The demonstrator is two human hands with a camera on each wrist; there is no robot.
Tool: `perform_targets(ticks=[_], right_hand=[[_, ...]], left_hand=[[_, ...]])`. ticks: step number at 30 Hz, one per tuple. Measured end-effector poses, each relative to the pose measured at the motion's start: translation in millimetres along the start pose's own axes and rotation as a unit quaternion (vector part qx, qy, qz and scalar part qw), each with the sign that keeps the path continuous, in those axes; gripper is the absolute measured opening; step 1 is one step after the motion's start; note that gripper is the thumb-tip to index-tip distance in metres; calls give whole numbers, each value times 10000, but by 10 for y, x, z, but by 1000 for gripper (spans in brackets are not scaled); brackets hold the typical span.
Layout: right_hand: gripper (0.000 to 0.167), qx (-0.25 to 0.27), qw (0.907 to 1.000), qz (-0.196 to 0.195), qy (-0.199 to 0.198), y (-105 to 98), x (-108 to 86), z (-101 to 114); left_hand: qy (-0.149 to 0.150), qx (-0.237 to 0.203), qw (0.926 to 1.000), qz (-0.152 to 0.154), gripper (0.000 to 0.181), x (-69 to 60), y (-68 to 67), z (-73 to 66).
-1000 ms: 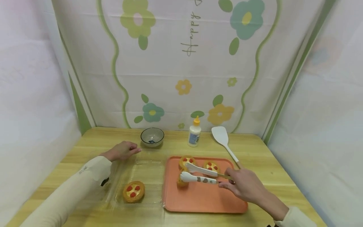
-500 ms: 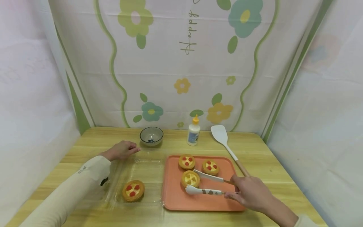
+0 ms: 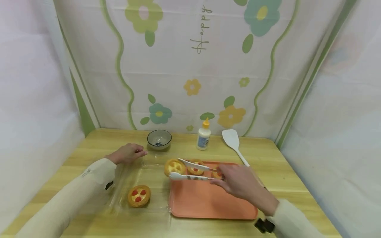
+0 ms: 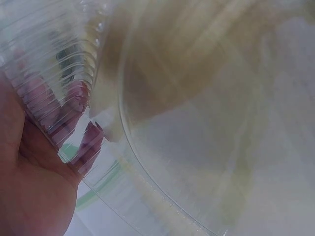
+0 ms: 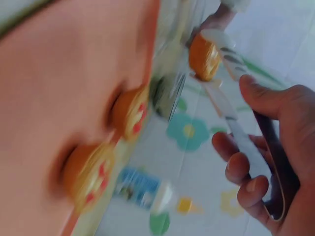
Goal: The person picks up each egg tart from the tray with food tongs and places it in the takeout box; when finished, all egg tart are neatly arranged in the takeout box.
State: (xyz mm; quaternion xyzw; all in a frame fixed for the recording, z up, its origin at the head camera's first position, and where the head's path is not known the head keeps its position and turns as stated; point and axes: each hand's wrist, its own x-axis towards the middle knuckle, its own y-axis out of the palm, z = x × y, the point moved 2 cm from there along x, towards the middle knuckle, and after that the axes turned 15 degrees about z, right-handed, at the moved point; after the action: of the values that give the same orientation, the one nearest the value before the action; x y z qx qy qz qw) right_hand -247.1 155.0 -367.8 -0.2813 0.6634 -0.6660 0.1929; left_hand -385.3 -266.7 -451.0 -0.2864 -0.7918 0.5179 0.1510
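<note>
My right hand (image 3: 236,181) grips white-tipped tongs (image 3: 190,178). Between their tips is a tart (image 3: 173,166) with a yellow sectioned top, lifted over the left back edge of the orange tray (image 3: 214,203). On that tray stand two red-dotted tarts (image 5: 130,112), one partly behind my right hand in the head view. A clear plastic container (image 3: 156,188) lies left of the tray, with another red-dotted tart (image 3: 139,196) in it. At its back left my left hand (image 3: 126,153) holds clear ribbed plastic (image 4: 54,93), its fingers showing through in the left wrist view.
Behind the container stands a small dark-rimmed bowl (image 3: 159,139). A white bottle with a yellow cap (image 3: 203,135) is at the back, and a white spatula (image 3: 231,140) lies right of it. Printed cloth (image 3: 166,66) encloses the table.
The tongs took hold of the yellow-topped tart on the tray. My right hand has moved it up and left to the tray's edge. My left hand has stayed in place.
</note>
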Motion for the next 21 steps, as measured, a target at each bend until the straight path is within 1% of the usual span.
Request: perform_targets(ticks=[3, 5, 7, 9, 11, 14, 18, 21], right_hand=[[38, 87, 9992, 378, 61, 10, 348, 209], [41, 150, 9979, 635, 42, 48, 544, 342], [44, 208, 9964, 821, -17, 87, 701, 459], [46, 135, 9955, 938, -49, 121, 819, 550], [46, 115, 9948, 1010, -49, 158, 905, 612], [43, 216, 9930, 1162, -68, 210, 978, 664], [43, 496, 9882, 1440, -127, 256, 1012, 701], [46, 589, 9861, 1556, -6, 249, 1006, 692]], left_hand=[[102, -40, 9999, 63, 40, 37, -24, -19], [133, -53, 9998, 127, 40, 44, -28, -34], [103, -47, 9998, 161, 39, 38, -32, -43], [84, 9, 9999, 143, 39, 25, -36, -49], [82, 58, 9999, 108, 39, 6, -42, -53], [77, 80, 9999, 98, 39, -14, -43, -51], [101, 98, 9998, 103, 40, -24, -29, -35], [143, 84, 9998, 74, 40, -24, -29, -30]])
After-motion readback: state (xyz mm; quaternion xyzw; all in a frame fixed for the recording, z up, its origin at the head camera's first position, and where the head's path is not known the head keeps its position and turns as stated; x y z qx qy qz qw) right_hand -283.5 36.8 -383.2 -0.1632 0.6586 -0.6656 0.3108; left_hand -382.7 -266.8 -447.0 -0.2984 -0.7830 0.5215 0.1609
